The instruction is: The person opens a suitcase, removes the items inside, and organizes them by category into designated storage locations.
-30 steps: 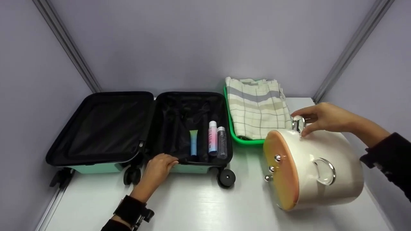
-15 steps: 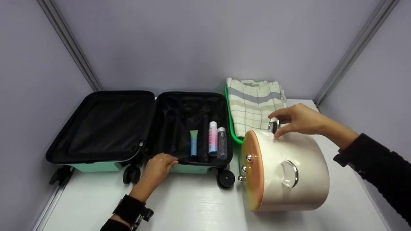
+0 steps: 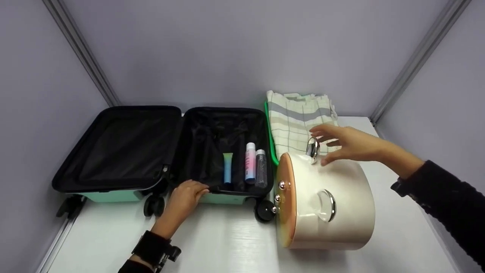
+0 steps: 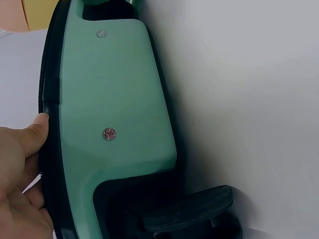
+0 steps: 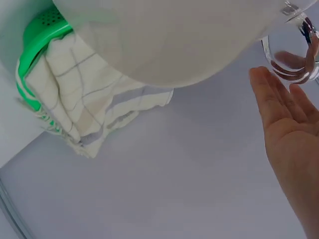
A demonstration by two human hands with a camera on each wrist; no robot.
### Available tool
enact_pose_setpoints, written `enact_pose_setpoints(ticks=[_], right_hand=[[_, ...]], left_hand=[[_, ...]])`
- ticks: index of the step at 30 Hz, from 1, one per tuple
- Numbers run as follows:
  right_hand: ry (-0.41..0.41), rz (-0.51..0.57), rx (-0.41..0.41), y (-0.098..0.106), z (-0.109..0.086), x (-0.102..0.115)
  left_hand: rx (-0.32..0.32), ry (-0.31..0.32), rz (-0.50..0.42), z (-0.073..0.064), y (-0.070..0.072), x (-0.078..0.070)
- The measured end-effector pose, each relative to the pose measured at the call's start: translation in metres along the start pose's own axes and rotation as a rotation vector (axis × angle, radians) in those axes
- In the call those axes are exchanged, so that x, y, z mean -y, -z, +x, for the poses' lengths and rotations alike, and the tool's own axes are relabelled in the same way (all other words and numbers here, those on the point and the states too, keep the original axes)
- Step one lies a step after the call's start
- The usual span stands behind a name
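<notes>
An open suitcase (image 3: 223,198) with a mint-green shell and black lining lies on the table. My left hand (image 3: 185,197) grips the front rim of its right half, thumb outside and fingers over the edge in the left wrist view. In that half lie a blue-green tube (image 3: 227,168), a pink-and-blue bottle (image 3: 250,163) and a clear bottle (image 3: 261,170) with a white cap. To the right sits a cream, drum-shaped case (image 3: 337,204) with an orange see-through face, chrome balls and chrome handles. My right hand (image 3: 352,143) is spread around its top handle (image 3: 313,148), fingers off it.
Behind the case, a green basket (image 3: 269,132) holds a folded checked cloth (image 3: 295,121). Grey walls (image 3: 242,49) stand at the back and sides. Suitcase wheels (image 3: 153,206) stick out at the front, one right beside the case.
My right hand has slid the cream case leftward, up close to the suitcase, and let go of its top handle. The left hand has stayed on the rim.
</notes>
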State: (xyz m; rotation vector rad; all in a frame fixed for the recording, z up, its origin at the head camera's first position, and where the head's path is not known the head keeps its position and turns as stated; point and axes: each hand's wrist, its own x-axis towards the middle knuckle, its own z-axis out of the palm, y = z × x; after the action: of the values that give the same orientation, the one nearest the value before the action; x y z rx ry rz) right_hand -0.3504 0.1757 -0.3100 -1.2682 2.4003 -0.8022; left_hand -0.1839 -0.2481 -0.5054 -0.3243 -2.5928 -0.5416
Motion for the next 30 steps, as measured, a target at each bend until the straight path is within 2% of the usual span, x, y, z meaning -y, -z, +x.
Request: enact_pose_setpoints(ticks=[5,8,16,21,25,30], right_hand=[[0.002,-0.225,-0.007,0.002,-0.036,-0.006],[0.016,-0.306,0.017,-0.002,-0.053,-0.009],[0.079,-0.347,0.121,-0.02,-0.069,-0.016],[0.073,-0.383,0.118,-0.022,-0.071,-0.017],[0.051,-0.396,0.115,-0.019,-0.074,-0.014],[0.04,-0.403,0.125,-0.016,-0.076,-0.012]], left_hand=[[0.055,-0.046,0.074,0.001,0.0,-0.002],[0.03,-0.076,0.123,0.003,-0.001,0.0],[-0.053,-0.081,0.151,-0.001,-0.006,0.007],[-0.107,-0.089,0.154,0.003,-0.006,0.008],[-0.112,-0.083,0.155,0.006,-0.006,0.006],[-0.118,-0.075,0.16,0.002,-0.003,0.005]])
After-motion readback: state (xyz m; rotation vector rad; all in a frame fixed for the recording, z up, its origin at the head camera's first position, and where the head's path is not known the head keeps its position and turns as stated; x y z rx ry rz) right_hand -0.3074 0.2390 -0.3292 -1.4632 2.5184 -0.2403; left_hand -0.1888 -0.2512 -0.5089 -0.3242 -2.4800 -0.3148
